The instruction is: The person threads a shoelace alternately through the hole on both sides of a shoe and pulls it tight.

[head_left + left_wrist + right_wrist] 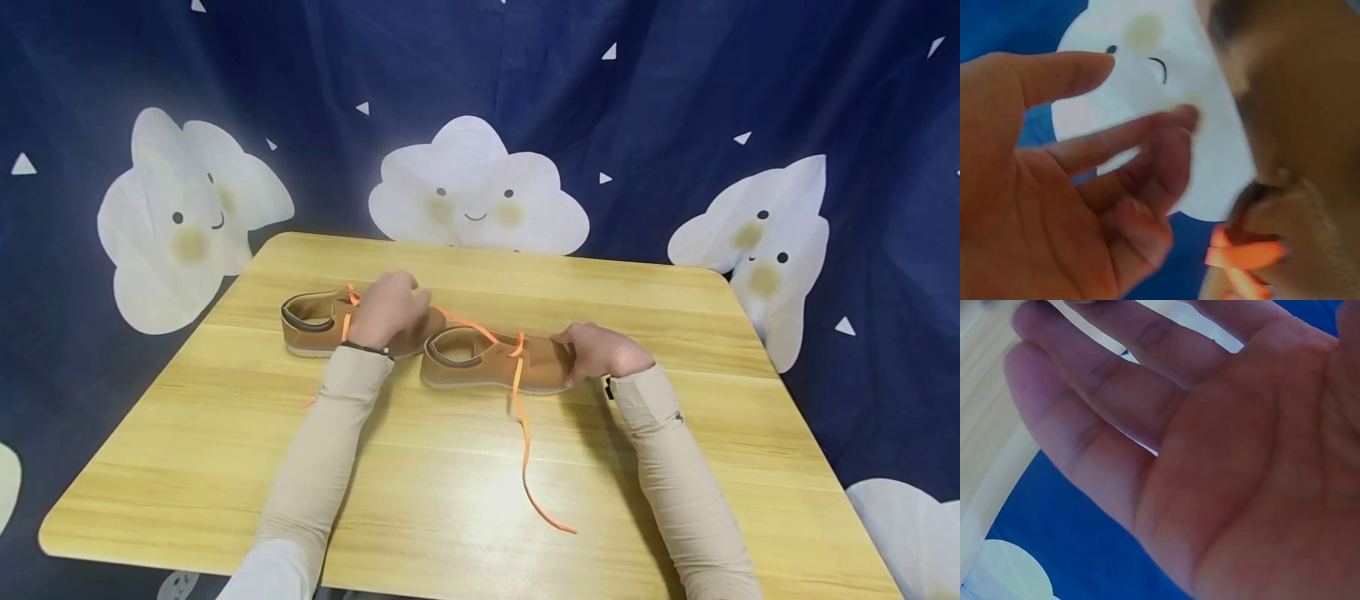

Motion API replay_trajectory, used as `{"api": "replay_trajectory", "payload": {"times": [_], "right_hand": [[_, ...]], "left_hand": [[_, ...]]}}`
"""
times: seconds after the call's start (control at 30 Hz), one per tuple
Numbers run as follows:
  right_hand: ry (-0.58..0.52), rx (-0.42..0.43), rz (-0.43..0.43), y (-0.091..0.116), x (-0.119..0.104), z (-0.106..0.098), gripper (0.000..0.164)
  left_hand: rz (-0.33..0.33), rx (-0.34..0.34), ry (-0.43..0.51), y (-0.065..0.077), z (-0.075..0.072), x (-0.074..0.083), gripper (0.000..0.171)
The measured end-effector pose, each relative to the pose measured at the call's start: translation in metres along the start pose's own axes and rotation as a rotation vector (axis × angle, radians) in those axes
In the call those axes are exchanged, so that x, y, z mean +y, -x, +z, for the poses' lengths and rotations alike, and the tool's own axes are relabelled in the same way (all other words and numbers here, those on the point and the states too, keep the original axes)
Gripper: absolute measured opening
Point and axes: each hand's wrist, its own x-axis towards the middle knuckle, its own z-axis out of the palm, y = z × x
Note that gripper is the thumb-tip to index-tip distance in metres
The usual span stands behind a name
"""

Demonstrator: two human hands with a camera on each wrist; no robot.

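Two brown lace-up shoes with orange laces lie on the table, toes pointing right. The nearer shoe point(480, 371) has its toe between the thumb and fingers of my right hand point(603, 350), which grips it. One of its laces point(525, 442) trails over the tabletop towards me. My left hand point(386, 312) is over the farther shoe point(303, 337) and covers its middle. In the left wrist view, the left hand's fingers point(1166, 156) bend loosely with nothing between them and the thumb, beside brown shoe surface and an orange lace point(1247, 256).
Beneath the shoes is a light wood table point(420, 483) with rounded corners. A dark blue curtain point(480, 67) printed with smiling clouds and white triangles hangs behind it. The two shoes sit close together, the nearer one's heel beside the farther one's toe.
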Motion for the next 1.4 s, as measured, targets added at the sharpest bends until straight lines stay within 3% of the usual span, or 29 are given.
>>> {"api": "replay_trajectory", "payload": {"times": [0.07,0.23,0.37,0.57,0.73,0.97,1.17,1.4], "right_hand": [[-0.019,0.068,-0.055,0.001,-0.004,-0.002,0.067],[0.017,0.328,-0.281,-0.002,-0.019,-0.003,0.035],[0.073,0.399,-0.409,-0.008,-0.028,0.002,0.014],[0.201,0.48,-0.442,-0.015,-0.031,0.012,0.018],[0.233,0.513,-0.458,-0.018,-0.033,0.016,0.021],[0.152,0.479,-0.512,-0.023,-0.03,0.018,0.026],[0.08,0.406,-0.488,-0.022,-0.027,0.015,0.026],[0.024,0.357,-0.478,-0.022,-0.027,0.014,0.024]], "left_hand": [[0.092,-0.038,0.008,0.003,0.0,0.012,0.029],[0.38,-0.183,0.072,0.011,0.004,0.051,0.026],[0.51,-0.244,0.047,0.018,0.01,0.069,0.02],[0.535,-0.305,0.04,0.02,0.017,0.069,0.021],[0.548,-0.339,0.053,0.017,0.022,0.066,0.022],[0.591,-0.432,0.048,0.014,0.027,0.062,0.026],[0.628,-0.435,0.029,0.013,0.029,0.061,0.025],[0.584,-0.425,0.004,0.016,0.027,0.061,0.019]]}}
